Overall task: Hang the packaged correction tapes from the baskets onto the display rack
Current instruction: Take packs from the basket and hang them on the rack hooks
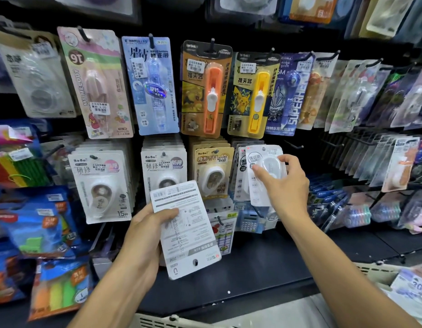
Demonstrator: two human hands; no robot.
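Note:
My left hand (pixel 146 230) grips a white correction tape package (pixel 185 229) upside down, its printed back facing me and its hang hole at the bottom. My right hand (pixel 284 183) pinches another white correction tape package (pixel 260 162) by its clear blister, holding it upright in front of the row of packages on the display rack (pixel 300 145). To its right an empty black hook (pixel 294 145) sticks out. Whether the package is on a hook I cannot tell.
Hanging rows of BoBo correction tapes (pixel 101 183) fill the rack to the left. Orange and yellow clip pushers (pixel 206 88) hang above. A beige basket rim (pixel 157 320) shows at the bottom, another basket (pixel 380 271) with packages at the right. A dark shelf (pixel 264 268) runs below.

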